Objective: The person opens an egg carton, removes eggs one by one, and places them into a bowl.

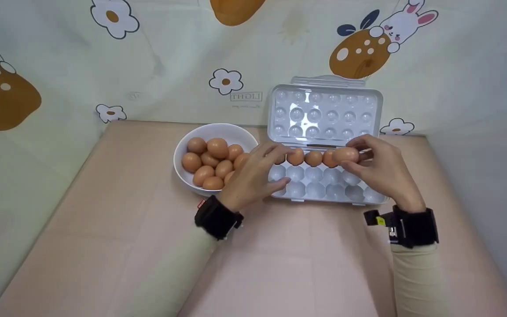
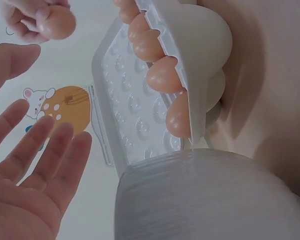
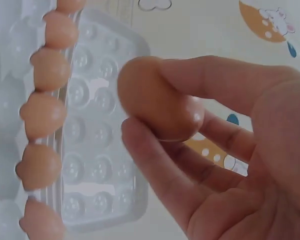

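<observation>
My right hand (image 1: 379,169) pinches a brown egg (image 1: 346,155) between thumb and fingers, above the right end of an egg carton's back row. In the right wrist view this egg (image 3: 155,97) is clear of the carton. Several brown eggs (image 3: 42,115) sit in one line along the row nearest the hinge of the white egg carton (image 1: 295,200). Its front cups hold none. With fingers spread, my left hand (image 1: 255,178) hovers over the carton's left end and the bowl's right edge. The left wrist view shows its palm (image 2: 25,200) holding nothing.
A white bowl (image 1: 179,174) with several brown eggs (image 1: 203,176) stands left of the carton, partly behind my left hand. The carton's dimpled clear lid (image 1: 324,103) stands raised at the back, near the patterned cloth (image 1: 170,79). A beige cover (image 1: 280,264) lies over the table.
</observation>
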A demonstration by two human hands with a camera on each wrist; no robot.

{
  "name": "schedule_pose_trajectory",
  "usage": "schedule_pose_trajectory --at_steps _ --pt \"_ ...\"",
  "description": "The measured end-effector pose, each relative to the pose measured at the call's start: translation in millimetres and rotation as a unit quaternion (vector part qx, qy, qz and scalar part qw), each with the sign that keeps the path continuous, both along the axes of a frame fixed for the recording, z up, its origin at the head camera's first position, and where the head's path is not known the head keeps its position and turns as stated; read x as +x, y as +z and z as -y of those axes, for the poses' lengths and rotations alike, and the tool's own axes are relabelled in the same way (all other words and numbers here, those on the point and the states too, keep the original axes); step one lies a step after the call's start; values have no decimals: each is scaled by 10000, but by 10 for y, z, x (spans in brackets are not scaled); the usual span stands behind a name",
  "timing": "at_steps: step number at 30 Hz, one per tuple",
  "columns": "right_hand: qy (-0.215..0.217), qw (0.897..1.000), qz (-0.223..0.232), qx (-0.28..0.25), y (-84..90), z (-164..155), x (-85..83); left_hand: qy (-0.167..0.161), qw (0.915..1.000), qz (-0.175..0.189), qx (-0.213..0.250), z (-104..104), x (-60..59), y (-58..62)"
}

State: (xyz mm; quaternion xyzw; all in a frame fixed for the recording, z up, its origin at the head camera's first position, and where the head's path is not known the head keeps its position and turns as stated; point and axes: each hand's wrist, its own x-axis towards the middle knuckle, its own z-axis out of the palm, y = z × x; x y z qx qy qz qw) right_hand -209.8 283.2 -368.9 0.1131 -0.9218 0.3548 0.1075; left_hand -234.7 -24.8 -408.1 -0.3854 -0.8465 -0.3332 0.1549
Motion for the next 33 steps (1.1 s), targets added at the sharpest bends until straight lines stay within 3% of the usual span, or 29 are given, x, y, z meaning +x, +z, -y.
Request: schedule_pose_trajectory --at_steps 8,15,21,26,33 --pt "337 9960 -158 -812 3 303 32 -75 9997 -146 160 -10 -10 27" --pt "454 9943 57 -965 -49 524 68 -29 9993 -300 239 -19 -4 37" --pt "875 9831 425 -1554 -100 649 68 -326 9981 -368 377 -34 16 42" --pt "1125 9775 337 -1753 -129 723 74 -525 9966 -308 563 -46 23 42" --pt "1349 9709 529 -1907 -153 784 98 -493 9962 -378 613 -59 33 48"
